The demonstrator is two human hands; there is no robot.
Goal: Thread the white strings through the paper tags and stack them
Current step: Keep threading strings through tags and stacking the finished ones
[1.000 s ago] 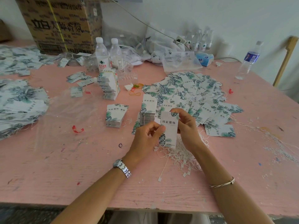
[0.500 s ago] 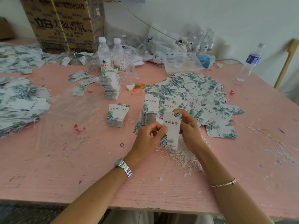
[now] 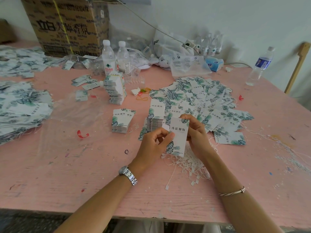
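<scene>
Over the strings (image 3: 190, 167), my left hand (image 3: 154, 145) and right hand (image 3: 196, 137) still pinched the same tag (image 3: 178, 137). Nothing had moved, so guess threading wasn't done.

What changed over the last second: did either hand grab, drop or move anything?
Nothing visibly changed. The left hand and right hand hold the same paper tag between them over the pile of white strings, with the same grips. The tag stacks and loose tags lie as before.
</scene>
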